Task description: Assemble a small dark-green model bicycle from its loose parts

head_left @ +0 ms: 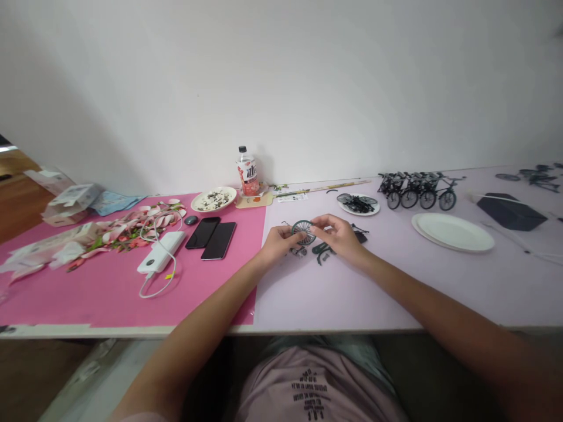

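Between my two hands I hold up a small dark green spoked toy bicycle wheel (303, 225), just above the table. My left hand (281, 241) pinches it at its left side, thumb near the hub. On the right rim, the fingers of my right hand (338, 234) are closed. Small dark green toy bicycle parts (323, 251) lie on the table under my right hand, partly covered by it. Other small grey pieces (299, 252) rest below the wheel, too small to make out.
Behind my hands, a plate (373, 211) carries dark bicycle parts. Several assembled toy bicycles (417, 190) stand at the back right, near white plates (457, 232) and a black box (510, 211). To the left are phones (219, 241), a power bank (161, 252), a bottle (248, 173) and artificial petals (145, 225).
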`<state>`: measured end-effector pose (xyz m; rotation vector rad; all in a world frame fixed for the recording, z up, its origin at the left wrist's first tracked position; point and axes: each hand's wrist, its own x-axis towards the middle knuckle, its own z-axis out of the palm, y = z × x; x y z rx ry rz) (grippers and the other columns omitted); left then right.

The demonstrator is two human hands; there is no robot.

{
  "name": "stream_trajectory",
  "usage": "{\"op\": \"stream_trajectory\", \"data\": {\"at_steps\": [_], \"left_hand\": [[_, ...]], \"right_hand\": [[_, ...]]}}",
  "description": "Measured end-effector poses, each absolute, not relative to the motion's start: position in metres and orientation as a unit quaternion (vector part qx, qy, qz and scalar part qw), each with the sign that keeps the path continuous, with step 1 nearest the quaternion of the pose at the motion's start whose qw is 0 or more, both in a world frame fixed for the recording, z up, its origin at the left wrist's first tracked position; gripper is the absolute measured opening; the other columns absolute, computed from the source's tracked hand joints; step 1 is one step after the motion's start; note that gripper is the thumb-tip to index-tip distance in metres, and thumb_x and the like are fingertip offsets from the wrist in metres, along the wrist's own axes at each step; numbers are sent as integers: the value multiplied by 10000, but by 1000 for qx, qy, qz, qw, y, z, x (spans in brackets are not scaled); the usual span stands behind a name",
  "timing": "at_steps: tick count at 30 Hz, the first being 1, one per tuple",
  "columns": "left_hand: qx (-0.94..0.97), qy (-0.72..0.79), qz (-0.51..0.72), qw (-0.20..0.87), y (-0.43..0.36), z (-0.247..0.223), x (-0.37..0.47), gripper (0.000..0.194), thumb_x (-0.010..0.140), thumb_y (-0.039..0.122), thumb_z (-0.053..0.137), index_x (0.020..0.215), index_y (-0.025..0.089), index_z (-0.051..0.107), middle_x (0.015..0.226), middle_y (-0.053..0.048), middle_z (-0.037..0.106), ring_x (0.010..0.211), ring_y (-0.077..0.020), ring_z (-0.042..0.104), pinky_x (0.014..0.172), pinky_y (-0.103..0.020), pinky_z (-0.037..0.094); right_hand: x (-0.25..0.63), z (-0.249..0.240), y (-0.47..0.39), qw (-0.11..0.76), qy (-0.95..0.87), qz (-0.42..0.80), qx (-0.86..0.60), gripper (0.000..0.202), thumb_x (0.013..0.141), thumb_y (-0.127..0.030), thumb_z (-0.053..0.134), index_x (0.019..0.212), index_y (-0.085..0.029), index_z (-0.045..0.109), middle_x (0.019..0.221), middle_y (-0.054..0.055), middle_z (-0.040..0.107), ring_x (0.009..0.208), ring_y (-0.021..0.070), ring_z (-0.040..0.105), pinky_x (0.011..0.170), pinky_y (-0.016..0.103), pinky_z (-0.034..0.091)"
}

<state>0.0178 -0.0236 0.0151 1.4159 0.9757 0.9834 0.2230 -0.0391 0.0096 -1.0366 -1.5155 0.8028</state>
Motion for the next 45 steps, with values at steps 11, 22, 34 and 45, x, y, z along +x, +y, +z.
{"op": "stream_trajectory", "data": {"at_steps": [11, 22, 34, 45], "left_hand": [[595, 408, 417, 552, -24, 16, 18, 373, 744, 429, 895, 912, 108, 805, 948, -137, 812, 750, -172, 729, 718, -293, 590], [593, 406, 416, 558, -26, 17, 18, 377, 735, 431, 898, 909, 111, 805, 944, -136, 813, 784, -186, 746, 734, -294, 590], [612, 404, 411, 542, -27, 20, 17, 407, 737, 469, 904, 918, 118, 806, 937, -132, 811, 705, -161, 710, 633, -257, 539], [618, 406, 412, 533, -28, 19, 17, 414, 752, 482, 894, 916, 113, 802, 932, -137, 806, 714, -164, 709, 634, -261, 540]], "right_hand": [[223, 11, -40, 534, -643, 331, -437, 360, 823, -527, 803, 999, -217, 754, 1014, 82, 775, 955, 245, 716, 826, 366, 564], [222, 10, -39, 537, -636, 339, -438, 354, 824, -511, 796, 1006, -211, 755, 1010, 77, 772, 916, 229, 714, 779, 347, 560], [222, 13, -42, 538, -635, 340, -438, 388, 812, -555, 805, 991, -215, 752, 1000, 80, 769, 920, 239, 716, 768, 352, 568], [222, 14, -42, 535, -634, 343, -441, 379, 806, -543, 809, 990, -216, 753, 1011, 81, 771, 932, 241, 715, 785, 356, 560]]}}
